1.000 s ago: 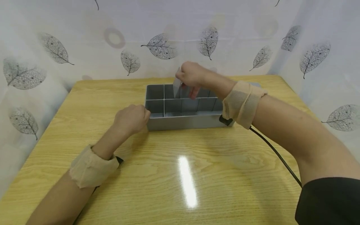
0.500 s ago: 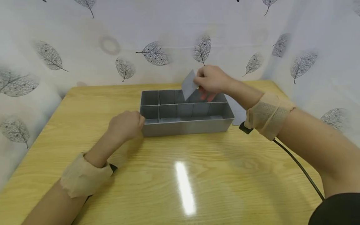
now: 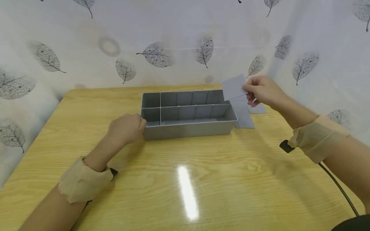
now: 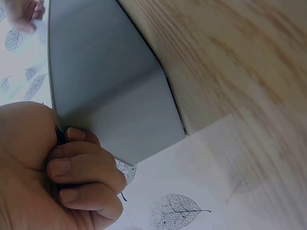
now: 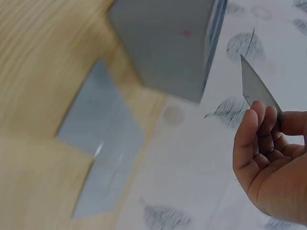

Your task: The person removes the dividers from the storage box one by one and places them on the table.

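A grey divided storage box (image 3: 189,130) stands on the table, a long partition running its length and a cross partition near the left end. At its left end my left hand (image 3: 126,129) grips the rim, fingers curled over the wall, as the left wrist view shows. Beyond the box's right end, my right hand (image 3: 263,90) is raised and pinches a flat grey divider panel (image 3: 233,87) by its edge between thumb and fingers. Below that hand, two similar loose panels, one nearer (image 3: 245,119) and one farther (image 3: 258,109), lie flat on the table.
The wood-grain table (image 3: 156,179) carries a bright light reflection in front of the box. A leaf-patterned curtain (image 3: 179,29) hangs close behind and at both sides. Beige wraps hold a small camera on each wrist, and a black cable (image 3: 338,184) trails from the right one.
My right hand has lifted the divider panel up out of the box's back row and carried it right, past the box's end. The left hand keeps its grip on the rim.
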The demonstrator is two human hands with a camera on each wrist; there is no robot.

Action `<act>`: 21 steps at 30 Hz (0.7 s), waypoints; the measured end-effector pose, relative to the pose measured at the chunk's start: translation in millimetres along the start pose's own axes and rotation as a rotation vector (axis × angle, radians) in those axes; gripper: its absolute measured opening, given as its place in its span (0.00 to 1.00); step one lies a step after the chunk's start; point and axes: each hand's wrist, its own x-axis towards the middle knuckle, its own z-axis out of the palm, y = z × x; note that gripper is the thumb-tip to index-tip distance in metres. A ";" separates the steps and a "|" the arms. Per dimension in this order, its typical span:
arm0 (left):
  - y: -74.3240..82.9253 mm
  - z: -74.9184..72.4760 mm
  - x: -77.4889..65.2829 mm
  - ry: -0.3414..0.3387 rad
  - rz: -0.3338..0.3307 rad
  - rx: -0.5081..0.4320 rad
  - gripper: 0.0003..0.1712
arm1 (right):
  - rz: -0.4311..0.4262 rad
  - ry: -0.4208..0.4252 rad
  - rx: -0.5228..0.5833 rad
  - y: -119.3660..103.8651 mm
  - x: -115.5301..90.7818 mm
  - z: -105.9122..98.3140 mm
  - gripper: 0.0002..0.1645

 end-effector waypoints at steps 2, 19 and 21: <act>-0.3 0.3 1.0 0.007 0.001 -0.007 0.19 | 0.031 0.007 -0.041 18.9 -7.3 -9.4 0.22; -1.6 -2.0 4.1 -0.007 -0.014 0.017 0.18 | 0.185 -0.190 -0.119 139.4 -52.5 -38.7 0.24; -1.7 -1.0 3.6 -0.011 -0.015 0.016 0.18 | 0.195 -0.196 -0.137 145.1 -51.6 -36.2 0.23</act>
